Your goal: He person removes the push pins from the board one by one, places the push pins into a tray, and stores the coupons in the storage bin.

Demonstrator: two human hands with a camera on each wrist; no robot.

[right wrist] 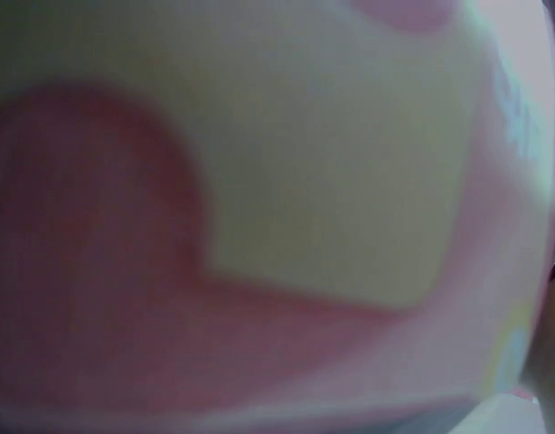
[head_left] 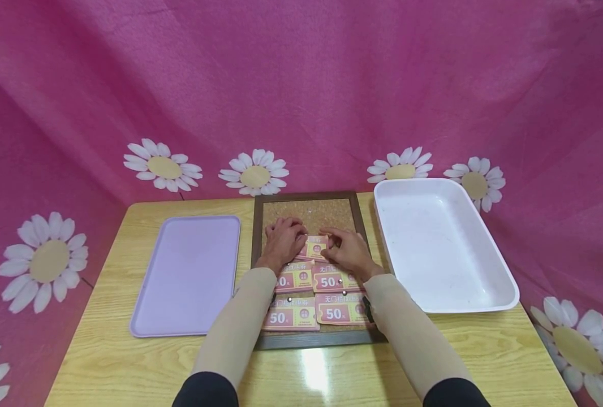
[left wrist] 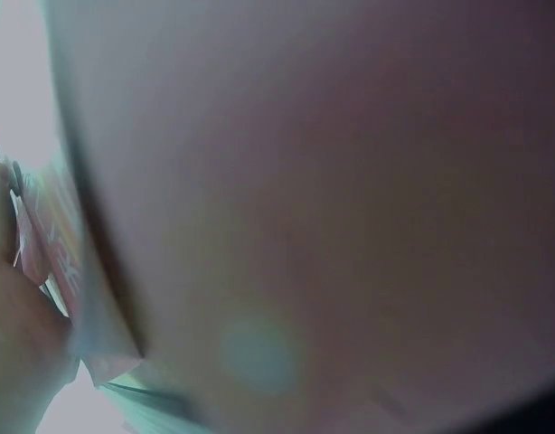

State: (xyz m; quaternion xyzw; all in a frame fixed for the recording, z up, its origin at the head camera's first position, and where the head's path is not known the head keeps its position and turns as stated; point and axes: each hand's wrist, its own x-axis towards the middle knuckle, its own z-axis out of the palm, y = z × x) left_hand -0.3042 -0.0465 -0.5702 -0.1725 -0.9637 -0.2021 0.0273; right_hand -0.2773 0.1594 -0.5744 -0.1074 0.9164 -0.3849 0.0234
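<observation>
In the head view, a pink and yellow coupon card (head_left: 315, 247) lies on a brown-framed cork board (head_left: 309, 210). The left hand (head_left: 283, 243) rests over its left part, fingers bent. At its right edge the right hand (head_left: 349, 250) has thumb and forefinger on the card, apparently pinching it. Below are two rows of similar cards, among them a lower left card (head_left: 291, 317) and a lower right card (head_left: 334, 314), with small round pins on several. Both wrist views are blurred close-ups; the right one is filled by a card's print (right wrist: 332, 181).
A lilac tray (head_left: 192, 277) lies on the wooden table (head_left: 103, 339) left of the board. A deep white tray (head_left: 441, 243) stands to its right, close to the frame. Behind the table hangs a pink curtain with white flowers.
</observation>
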